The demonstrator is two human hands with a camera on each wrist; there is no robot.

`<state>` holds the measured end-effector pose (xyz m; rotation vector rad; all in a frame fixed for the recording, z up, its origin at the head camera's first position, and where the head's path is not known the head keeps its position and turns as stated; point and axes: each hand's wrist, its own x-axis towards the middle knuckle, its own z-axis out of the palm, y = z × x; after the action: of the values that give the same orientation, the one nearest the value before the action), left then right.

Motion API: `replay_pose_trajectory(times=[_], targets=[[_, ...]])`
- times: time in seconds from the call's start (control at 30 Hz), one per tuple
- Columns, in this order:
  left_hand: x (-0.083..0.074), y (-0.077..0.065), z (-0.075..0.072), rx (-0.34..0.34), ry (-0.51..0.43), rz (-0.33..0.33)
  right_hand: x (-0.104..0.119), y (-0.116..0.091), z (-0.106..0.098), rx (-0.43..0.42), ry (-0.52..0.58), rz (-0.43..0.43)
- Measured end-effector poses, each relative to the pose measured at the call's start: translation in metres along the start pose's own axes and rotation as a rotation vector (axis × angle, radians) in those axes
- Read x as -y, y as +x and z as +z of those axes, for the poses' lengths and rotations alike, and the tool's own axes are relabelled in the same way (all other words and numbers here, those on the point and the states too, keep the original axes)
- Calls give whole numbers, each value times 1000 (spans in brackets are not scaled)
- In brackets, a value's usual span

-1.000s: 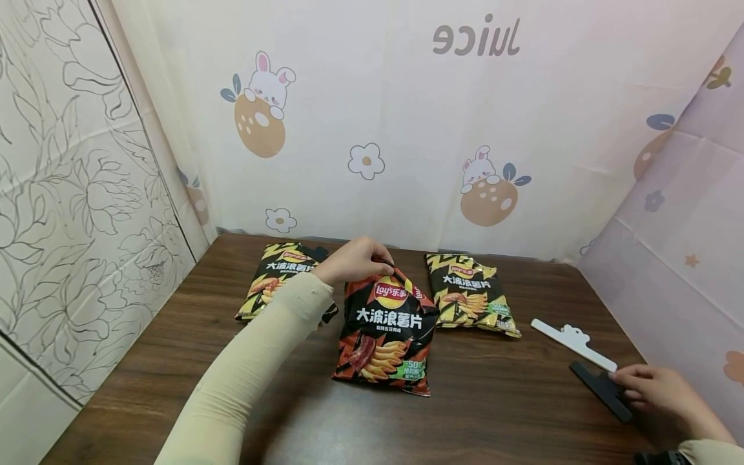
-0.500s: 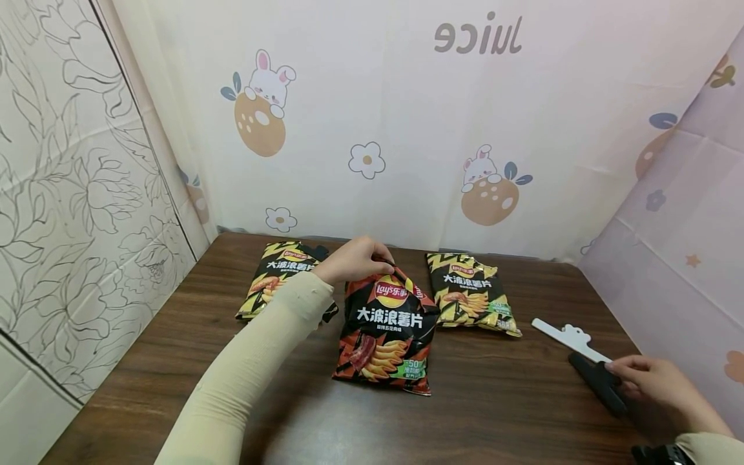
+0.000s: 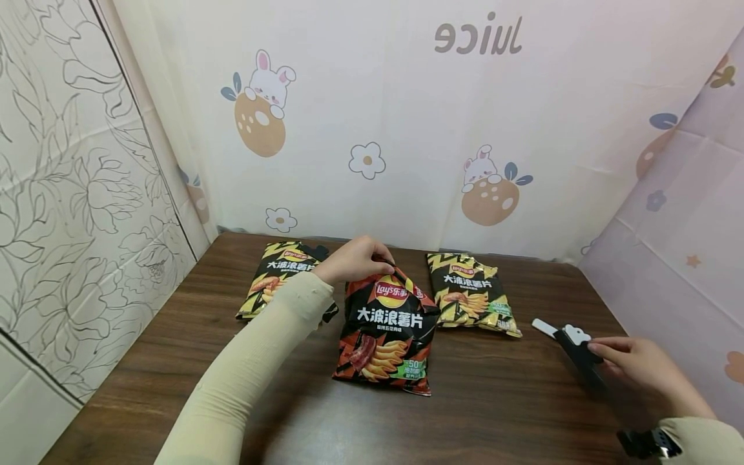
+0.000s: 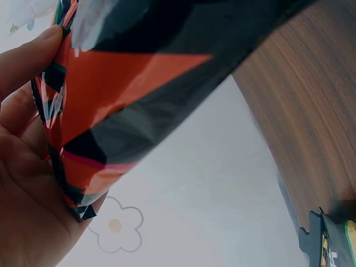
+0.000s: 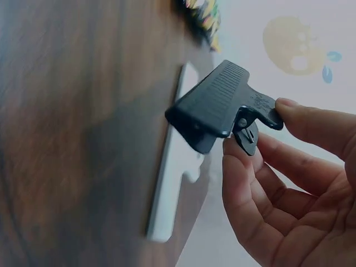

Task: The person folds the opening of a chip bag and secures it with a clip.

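My left hand (image 3: 361,259) pinches the folded top edge of a red-and-black Lay's chip bag (image 3: 383,336), which stands upright near the middle of the table. In the left wrist view the thumb presses on the rim of the chip bag (image 4: 128,94), with the other fingers behind it. At the right, my right hand (image 3: 642,368) holds a black bag clip (image 3: 581,357) above the table. The right wrist view shows thumb and fingers on the handles of this black clip (image 5: 214,105). A white bag clip (image 3: 543,327) lies on the table just behind, partly covered by it.
Two yellow-and-black chip bags lie farther back: a left bag (image 3: 261,287), partly hidden by my left arm and with a black clip (image 3: 316,251) at its top, and a right bag (image 3: 471,300). Curtains stand behind the wooden table (image 3: 494,400).
The right hand has lifted the black clip off the table and moved it slightly back and left, over the white clip. My left hand and the red-and-black chip bag stay still.
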<state>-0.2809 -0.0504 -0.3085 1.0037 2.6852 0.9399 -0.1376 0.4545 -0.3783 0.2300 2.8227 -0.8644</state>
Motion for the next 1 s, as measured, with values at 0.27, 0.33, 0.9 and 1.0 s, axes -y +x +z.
replay_pose_trajectory(times=[0.27, 0.33, 0.9, 1.0], targets=[[0, 0, -1, 2, -6, -3, 26, 8, -2, 25, -5, -81], [0, -1, -1, 3, -8, -4, 33, 9, -1, 35, 17, -91], [-2, -2, -1, -3, -9, 1, 107, 12, 1, 76, 144, -128], [-3, -3, -1, -1, -15, 4, 119, 13, 2, 39, 152, -175]])
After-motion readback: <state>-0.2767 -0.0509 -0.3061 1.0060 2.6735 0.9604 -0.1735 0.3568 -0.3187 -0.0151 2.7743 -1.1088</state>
